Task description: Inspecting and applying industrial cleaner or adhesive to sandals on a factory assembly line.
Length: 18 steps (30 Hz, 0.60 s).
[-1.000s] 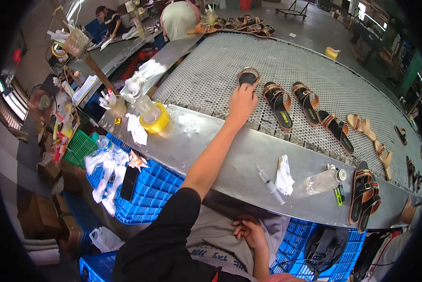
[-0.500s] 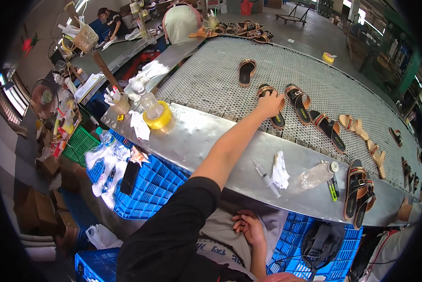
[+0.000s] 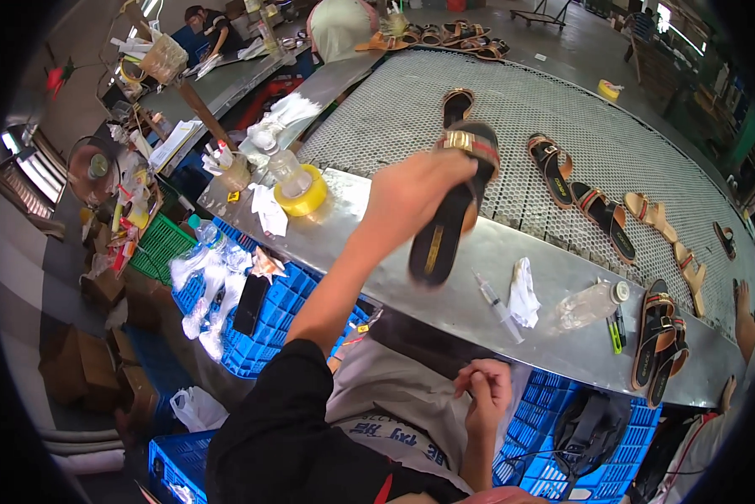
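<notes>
Head view: your left hand point(image 3: 415, 197) was closed around the strap end of a black sandal point(image 3: 436, 244), raised above the counter point(image 3: 562, 354). Your right hand point(image 3: 485, 391) hung half-curled, empty, near your lap.

Blur softens the held sandal point(image 3: 438, 248), most of all at its lower end, and the exact set of the left hand's point(image 3: 419, 197) fingertips on the strap is unclear, while the lower part of a farther sandal point(image 3: 458, 104) is hidden behind it. The right hand point(image 3: 486, 391) curls its fingers (whether around anything, cannot be told), and at far right another person's arm point(image 3: 744, 315) is cut off by the dark rim.
</notes>
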Each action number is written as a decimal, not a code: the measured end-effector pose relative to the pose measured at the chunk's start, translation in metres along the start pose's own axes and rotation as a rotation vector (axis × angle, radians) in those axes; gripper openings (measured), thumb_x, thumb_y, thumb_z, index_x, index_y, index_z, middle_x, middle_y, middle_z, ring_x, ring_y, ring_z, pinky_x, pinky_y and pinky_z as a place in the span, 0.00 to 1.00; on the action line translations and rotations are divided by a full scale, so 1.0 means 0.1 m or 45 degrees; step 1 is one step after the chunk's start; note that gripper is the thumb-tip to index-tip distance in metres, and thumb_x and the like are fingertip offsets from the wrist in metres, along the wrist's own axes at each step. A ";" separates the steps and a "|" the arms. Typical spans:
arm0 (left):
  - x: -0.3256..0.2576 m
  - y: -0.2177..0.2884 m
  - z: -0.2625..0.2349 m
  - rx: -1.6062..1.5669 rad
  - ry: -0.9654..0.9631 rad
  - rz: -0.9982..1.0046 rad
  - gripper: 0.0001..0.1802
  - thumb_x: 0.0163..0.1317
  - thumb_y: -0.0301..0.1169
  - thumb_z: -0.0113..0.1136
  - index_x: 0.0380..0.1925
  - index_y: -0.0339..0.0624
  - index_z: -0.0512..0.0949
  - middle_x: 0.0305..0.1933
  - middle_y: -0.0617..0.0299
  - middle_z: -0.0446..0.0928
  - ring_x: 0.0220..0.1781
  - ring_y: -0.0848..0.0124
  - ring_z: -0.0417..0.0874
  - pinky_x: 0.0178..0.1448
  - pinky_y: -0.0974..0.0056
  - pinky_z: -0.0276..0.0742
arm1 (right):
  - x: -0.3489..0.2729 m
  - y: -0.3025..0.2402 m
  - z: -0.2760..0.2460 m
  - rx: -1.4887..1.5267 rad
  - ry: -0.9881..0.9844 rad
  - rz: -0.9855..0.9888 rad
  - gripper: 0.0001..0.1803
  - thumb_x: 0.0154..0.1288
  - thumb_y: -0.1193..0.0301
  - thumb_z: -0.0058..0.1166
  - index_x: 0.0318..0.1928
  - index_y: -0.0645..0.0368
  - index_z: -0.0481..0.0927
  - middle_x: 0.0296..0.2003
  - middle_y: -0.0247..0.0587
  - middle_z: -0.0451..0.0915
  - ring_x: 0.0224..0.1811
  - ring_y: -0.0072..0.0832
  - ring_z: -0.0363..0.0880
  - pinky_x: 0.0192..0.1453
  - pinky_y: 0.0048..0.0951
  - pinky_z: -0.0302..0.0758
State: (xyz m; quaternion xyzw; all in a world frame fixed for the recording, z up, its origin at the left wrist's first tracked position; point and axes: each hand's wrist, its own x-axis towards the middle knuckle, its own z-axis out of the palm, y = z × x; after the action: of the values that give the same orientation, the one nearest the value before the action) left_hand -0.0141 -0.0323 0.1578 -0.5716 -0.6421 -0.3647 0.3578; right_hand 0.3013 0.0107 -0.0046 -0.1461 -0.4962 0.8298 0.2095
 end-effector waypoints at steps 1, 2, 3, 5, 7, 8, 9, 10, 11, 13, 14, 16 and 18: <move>-0.14 0.18 -0.13 0.008 -0.031 0.017 0.20 0.50 0.26 0.67 0.46 0.45 0.84 0.44 0.59 0.85 0.41 0.60 0.87 0.43 0.60 0.83 | 0.04 -0.11 0.13 -0.109 0.096 -0.135 0.17 0.71 0.79 0.48 0.58 0.65 0.72 0.47 0.49 0.79 0.44 0.30 0.80 0.42 0.27 0.79; -0.29 0.37 -0.24 0.013 -0.063 0.033 0.20 0.49 0.27 0.68 0.46 0.43 0.84 0.45 0.56 0.86 0.42 0.59 0.87 0.44 0.60 0.84 | 0.11 -0.20 0.24 -0.218 0.194 -0.269 0.19 0.71 0.79 0.48 0.60 0.65 0.71 0.51 0.49 0.78 0.50 0.31 0.79 0.46 0.28 0.79; -0.45 0.56 -0.28 0.019 -0.103 0.035 0.22 0.47 0.28 0.69 0.46 0.44 0.85 0.46 0.57 0.85 0.41 0.59 0.87 0.43 0.60 0.84 | 0.19 -0.27 0.28 -0.252 0.042 -0.245 0.25 0.70 0.78 0.50 0.66 0.64 0.65 0.57 0.48 0.73 0.61 0.32 0.73 0.55 0.31 0.78; -0.61 0.91 -0.34 -0.003 -0.228 0.066 0.25 0.43 0.32 0.71 0.47 0.46 0.85 0.48 0.58 0.84 0.41 0.60 0.86 0.42 0.61 0.84 | 0.26 -0.22 0.31 0.007 -0.135 -0.154 0.28 0.68 0.78 0.52 0.67 0.64 0.62 0.58 0.48 0.72 0.63 0.31 0.71 0.57 0.32 0.77; -0.79 1.15 -0.27 -0.101 -0.321 0.026 0.24 0.45 0.31 0.74 0.46 0.46 0.85 0.51 0.59 0.83 0.44 0.60 0.85 0.45 0.60 0.83 | 0.25 -0.26 0.49 0.180 -0.116 -0.004 0.35 0.65 0.77 0.58 0.70 0.62 0.58 0.59 0.46 0.73 0.65 0.28 0.72 0.62 0.32 0.75; -0.87 1.15 -0.24 -0.134 -0.341 0.006 0.24 0.45 0.31 0.74 0.46 0.46 0.85 0.51 0.59 0.83 0.44 0.60 0.85 0.45 0.60 0.83 | 0.27 -0.23 0.50 0.178 -0.081 0.022 0.35 0.65 0.77 0.58 0.70 0.62 0.58 0.59 0.46 0.73 0.65 0.28 0.72 0.62 0.32 0.75; -0.88 1.15 -0.22 -0.388 -0.316 -0.201 0.20 0.50 0.29 0.69 0.47 0.45 0.84 0.52 0.59 0.82 0.48 0.59 0.84 0.48 0.59 0.82 | 0.28 -0.17 0.49 0.084 -0.003 0.059 0.36 0.64 0.75 0.59 0.70 0.62 0.58 0.59 0.46 0.75 0.61 0.31 0.76 0.59 0.33 0.78; -0.88 1.13 -0.16 -0.649 -0.290 -0.407 0.17 0.55 0.27 0.65 0.47 0.44 0.83 0.53 0.58 0.81 0.51 0.58 0.82 0.51 0.58 0.81 | 0.25 -0.10 0.43 -0.012 0.084 0.092 0.37 0.64 0.73 0.60 0.70 0.63 0.59 0.58 0.46 0.76 0.57 0.34 0.81 0.56 0.35 0.81; -0.83 1.04 -0.23 -0.897 -0.365 -0.470 0.15 0.63 0.31 0.59 0.47 0.41 0.84 0.57 0.51 0.77 0.61 0.52 0.77 0.64 0.49 0.73 | 0.18 -0.01 0.36 0.016 0.137 0.118 0.31 0.64 0.74 0.60 0.66 0.65 0.64 0.54 0.48 0.79 0.52 0.36 0.84 0.50 0.36 0.84; -1.00 0.76 -0.21 -1.201 -0.145 -0.540 0.21 0.72 0.42 0.49 0.49 0.38 0.83 0.62 0.47 0.74 0.66 0.52 0.72 0.67 0.47 0.70 | 0.14 -0.09 0.28 0.075 0.063 0.230 0.29 0.65 0.74 0.59 0.64 0.67 0.66 0.53 0.51 0.79 0.49 0.39 0.85 0.47 0.37 0.85; -1.00 0.66 -0.18 -1.033 -0.153 -0.604 0.28 0.75 0.48 0.41 0.53 0.36 0.80 0.63 0.46 0.73 0.67 0.53 0.71 0.67 0.47 0.70 | 0.12 -0.13 0.25 0.143 -0.032 0.317 0.26 0.65 0.74 0.59 0.61 0.68 0.69 0.52 0.54 0.80 0.46 0.41 0.86 0.45 0.38 0.86; -0.96 0.56 -0.09 -0.843 -0.153 -0.669 0.35 0.77 0.54 0.34 0.57 0.35 0.77 0.65 0.44 0.72 0.69 0.53 0.70 0.68 0.47 0.70 | 0.06 -0.09 0.23 0.148 -0.039 0.272 0.25 0.65 0.75 0.58 0.61 0.71 0.70 0.52 0.59 0.80 0.44 0.45 0.86 0.42 0.42 0.87; -0.88 0.65 0.15 -1.741 -0.041 -1.356 0.40 0.77 0.59 0.28 0.64 0.33 0.69 0.67 0.41 0.70 0.69 0.51 0.72 0.69 0.47 0.71 | -0.06 0.08 0.10 0.092 -0.114 0.222 0.28 0.65 0.75 0.58 0.63 0.71 0.68 0.53 0.61 0.80 0.46 0.46 0.86 0.45 0.43 0.87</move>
State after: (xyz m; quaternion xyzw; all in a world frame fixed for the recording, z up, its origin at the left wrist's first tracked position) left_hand 0.0576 -0.0554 0.0776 -0.2897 -0.4690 -0.7816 -0.2918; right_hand 0.3001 -0.0029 -0.0070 -0.1438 -0.4602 0.8680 0.1191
